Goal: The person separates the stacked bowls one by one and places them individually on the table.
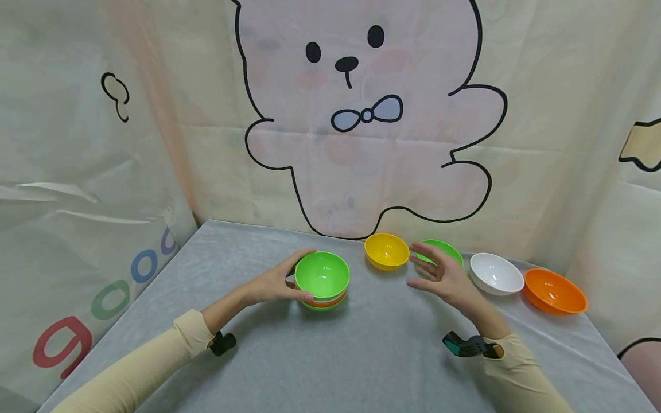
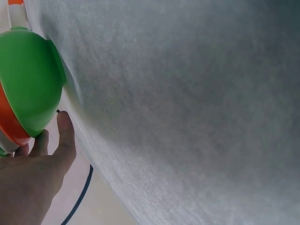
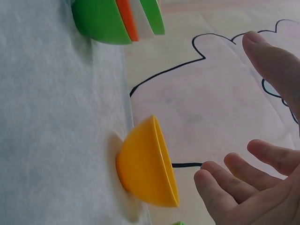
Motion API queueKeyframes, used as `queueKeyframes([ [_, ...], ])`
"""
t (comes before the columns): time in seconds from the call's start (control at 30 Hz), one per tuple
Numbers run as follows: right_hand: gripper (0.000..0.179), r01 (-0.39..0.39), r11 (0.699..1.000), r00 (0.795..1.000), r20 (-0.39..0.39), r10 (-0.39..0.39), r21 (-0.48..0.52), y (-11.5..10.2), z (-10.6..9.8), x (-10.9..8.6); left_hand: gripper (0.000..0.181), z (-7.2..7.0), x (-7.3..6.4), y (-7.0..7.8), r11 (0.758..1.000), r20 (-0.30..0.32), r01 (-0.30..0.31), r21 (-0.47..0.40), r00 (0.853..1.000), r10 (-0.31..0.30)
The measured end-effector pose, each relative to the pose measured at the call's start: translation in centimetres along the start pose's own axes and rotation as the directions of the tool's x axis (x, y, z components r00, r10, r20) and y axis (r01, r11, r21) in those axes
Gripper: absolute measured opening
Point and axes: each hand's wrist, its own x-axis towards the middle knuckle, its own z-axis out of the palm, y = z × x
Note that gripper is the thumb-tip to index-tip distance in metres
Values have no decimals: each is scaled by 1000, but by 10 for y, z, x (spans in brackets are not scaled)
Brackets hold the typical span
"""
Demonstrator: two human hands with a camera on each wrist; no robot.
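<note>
A stack of nested bowls (image 1: 322, 278) stands on the table, green on top, then white, orange and green at the bottom. My left hand (image 1: 281, 281) grips its left side, thumb at the front and fingers round the back. In the left wrist view the bottom green bowl (image 2: 30, 79) fills the left edge beside the fingers. My right hand (image 1: 439, 275) is raised with fingers spread and holds nothing. It is just right of a yellow bowl (image 1: 386, 251), apart from it, and partly covers another green bowl (image 1: 448, 250) in the head view.
A white bowl (image 1: 497, 274) and an orange bowl (image 1: 555, 292) sit to the right along the back of the grey-covered table (image 1: 351, 361). Behind it hangs a curtain (image 1: 537, 189) with a bear drawing; another curtain (image 1: 77, 229) hangs at the left.
</note>
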Motion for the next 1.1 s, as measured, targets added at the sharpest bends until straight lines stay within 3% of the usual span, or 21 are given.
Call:
queueKeyframes([
  [0.5, 80, -14, 999, 998, 60, 11, 36, -4, 38, 21, 98, 0, -1, -1, 1000, 3, -9, -4, 1000, 9],
  [0.8, 84, -37, 992, 990, 136, 20, 123, -5, 57, 30, 99, 0, 0, -1, 1000, 8, -12, 0, 1000, 12],
  [1.1, 89, -12, 992, 982, 190, -12, 122, -3, 79, 39, 98, 0, 0, 1, 1000, 10, -9, 9, 1000, 9],
])
